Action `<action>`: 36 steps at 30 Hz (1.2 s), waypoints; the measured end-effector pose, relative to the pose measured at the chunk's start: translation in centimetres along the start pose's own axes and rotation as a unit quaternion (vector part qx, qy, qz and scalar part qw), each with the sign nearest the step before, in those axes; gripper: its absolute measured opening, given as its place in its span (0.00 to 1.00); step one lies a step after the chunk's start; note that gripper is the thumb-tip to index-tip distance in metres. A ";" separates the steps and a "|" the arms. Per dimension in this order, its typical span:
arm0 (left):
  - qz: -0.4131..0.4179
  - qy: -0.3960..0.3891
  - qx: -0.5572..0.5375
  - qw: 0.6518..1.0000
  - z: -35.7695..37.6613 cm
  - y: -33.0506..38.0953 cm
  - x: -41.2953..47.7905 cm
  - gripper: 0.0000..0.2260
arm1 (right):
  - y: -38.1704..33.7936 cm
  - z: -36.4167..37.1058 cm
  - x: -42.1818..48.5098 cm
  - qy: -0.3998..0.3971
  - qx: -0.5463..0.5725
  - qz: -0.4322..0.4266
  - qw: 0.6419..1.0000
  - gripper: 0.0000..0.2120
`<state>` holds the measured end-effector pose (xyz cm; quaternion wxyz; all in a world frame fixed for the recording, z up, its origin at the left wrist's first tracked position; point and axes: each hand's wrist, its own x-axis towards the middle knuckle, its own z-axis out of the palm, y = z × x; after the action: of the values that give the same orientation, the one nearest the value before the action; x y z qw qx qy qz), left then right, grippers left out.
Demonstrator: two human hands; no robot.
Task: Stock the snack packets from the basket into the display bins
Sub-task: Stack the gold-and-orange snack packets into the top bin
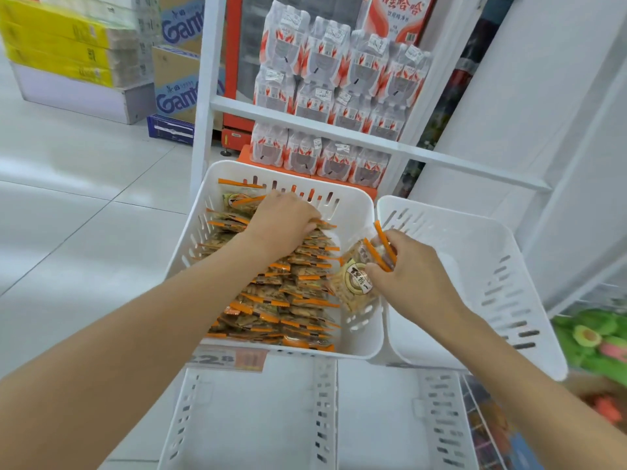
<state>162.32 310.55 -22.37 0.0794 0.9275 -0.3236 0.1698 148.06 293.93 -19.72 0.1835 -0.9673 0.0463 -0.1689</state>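
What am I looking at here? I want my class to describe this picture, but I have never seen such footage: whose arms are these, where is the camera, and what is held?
There is no machine here. A person wears a wide-angle camera on the head, looking forward and down, so the two bare arms reaching in from below are the wearer's own. In front sit two white slotted display bins, side by side. The left bin holds a row of snack packets with orange edges. The left hand lies on top of that row, fingers bent over it. The right hand pinches a few loose packets over the gap beside the right bin. Behind stand wrapped packs of bottled water.
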 end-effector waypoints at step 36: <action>0.046 -0.102 -0.242 0.964 0.1 5.9 -7.3 0.12 | 0.7 0.4 -5.3 -0.092 0.118 0.013 0.989 0.24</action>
<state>153.30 310.15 -24.88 0.2600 0.8771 -0.4039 -0.0056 143.21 294.25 -22.01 0.3017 -0.9497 0.0215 -0.0808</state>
